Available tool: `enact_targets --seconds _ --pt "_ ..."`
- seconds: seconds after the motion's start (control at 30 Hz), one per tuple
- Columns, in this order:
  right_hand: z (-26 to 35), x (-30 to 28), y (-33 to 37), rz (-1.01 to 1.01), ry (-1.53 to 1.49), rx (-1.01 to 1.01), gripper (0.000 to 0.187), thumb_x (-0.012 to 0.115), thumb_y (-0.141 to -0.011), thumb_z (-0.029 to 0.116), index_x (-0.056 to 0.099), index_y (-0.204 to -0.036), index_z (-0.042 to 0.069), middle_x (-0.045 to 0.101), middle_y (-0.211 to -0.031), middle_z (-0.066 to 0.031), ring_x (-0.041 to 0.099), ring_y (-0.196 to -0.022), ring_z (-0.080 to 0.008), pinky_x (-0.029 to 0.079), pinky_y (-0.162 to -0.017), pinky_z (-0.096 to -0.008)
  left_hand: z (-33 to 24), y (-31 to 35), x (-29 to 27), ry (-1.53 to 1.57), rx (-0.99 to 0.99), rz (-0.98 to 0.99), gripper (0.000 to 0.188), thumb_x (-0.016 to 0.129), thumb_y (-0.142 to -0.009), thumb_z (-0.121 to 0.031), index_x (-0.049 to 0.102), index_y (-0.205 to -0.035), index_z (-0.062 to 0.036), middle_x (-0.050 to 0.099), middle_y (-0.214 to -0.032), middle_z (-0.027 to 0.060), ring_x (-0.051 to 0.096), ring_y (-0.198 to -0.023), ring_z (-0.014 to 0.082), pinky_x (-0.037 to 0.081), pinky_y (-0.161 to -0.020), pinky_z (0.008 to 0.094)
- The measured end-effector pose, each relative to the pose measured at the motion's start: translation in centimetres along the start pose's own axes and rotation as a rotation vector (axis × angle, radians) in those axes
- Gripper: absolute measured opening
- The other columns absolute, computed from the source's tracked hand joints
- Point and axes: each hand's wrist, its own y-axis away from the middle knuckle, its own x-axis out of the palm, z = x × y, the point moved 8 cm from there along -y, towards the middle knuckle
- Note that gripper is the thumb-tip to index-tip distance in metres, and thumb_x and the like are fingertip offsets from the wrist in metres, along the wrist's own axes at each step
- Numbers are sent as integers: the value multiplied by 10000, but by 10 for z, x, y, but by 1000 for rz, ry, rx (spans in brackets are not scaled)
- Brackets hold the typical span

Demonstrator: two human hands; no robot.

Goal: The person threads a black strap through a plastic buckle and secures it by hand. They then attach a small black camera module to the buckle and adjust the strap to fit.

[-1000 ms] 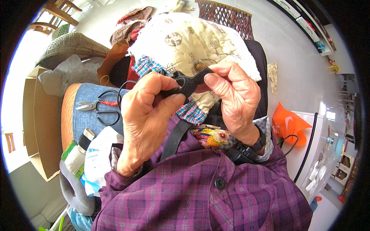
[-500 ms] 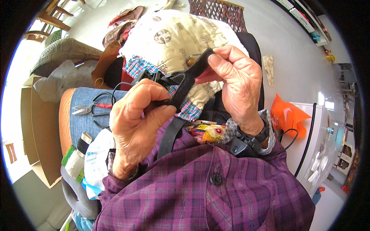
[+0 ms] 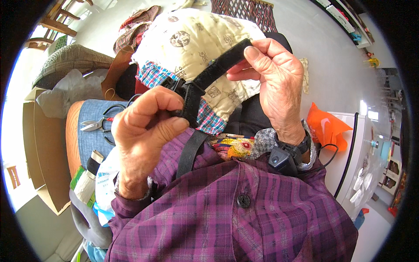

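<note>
here i see the left hand (image 3: pixel 146 131) with its fingers pinched shut on the lower end of a black woven fabric strap (image 3: pixel 216 72), the right hand (image 3: pixel 275 83) gripping the upper end, so it is stretched taut in front of the chest, above the cream patchwork quilted cloth (image 3: pixel 196 35); compared with a second ago, the strap is pulled longer and straighter.

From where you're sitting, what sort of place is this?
Probably a home sewing or mending corner. Both hands hold a black strap over a cream patchwork quilt; pliers lie on a blue cushion, and a wooden chair stands on the pale floor.
</note>
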Motion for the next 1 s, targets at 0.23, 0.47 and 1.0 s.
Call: enact_targets --seconds 0.23,0.47,1.0 --pt "1 14 -2 15 205 -29 192 607 -935 130 590 -1001 -49 669 -870 -124 685 -721 -202 583 -673 -302 23 -2 -16 316 -250 -118 259 705 -754 101 651 -993 20 662 -880 43 611 -785 101 515 -721 219" --pt "8 28 2 33 275 -97 142 623 -919 79 592 -981 -44 662 -857 -97 669 -736 -158 567 -669 -272 33 -6 -19 406 -244 -138 228 714 -755 77 648 -970 38 671 -861 80 638 -712 143 535 -675 245" --pt "13 32 3 17 316 -150 95 626 -906 49 590 -921 -38 654 -781 -58 631 -700 -94 526 -640 -226 34 -7 -14 469 -246 -155 196 711 -770 42 649 -956 40 677 -833 85 637 -690 145 530 -663 258"
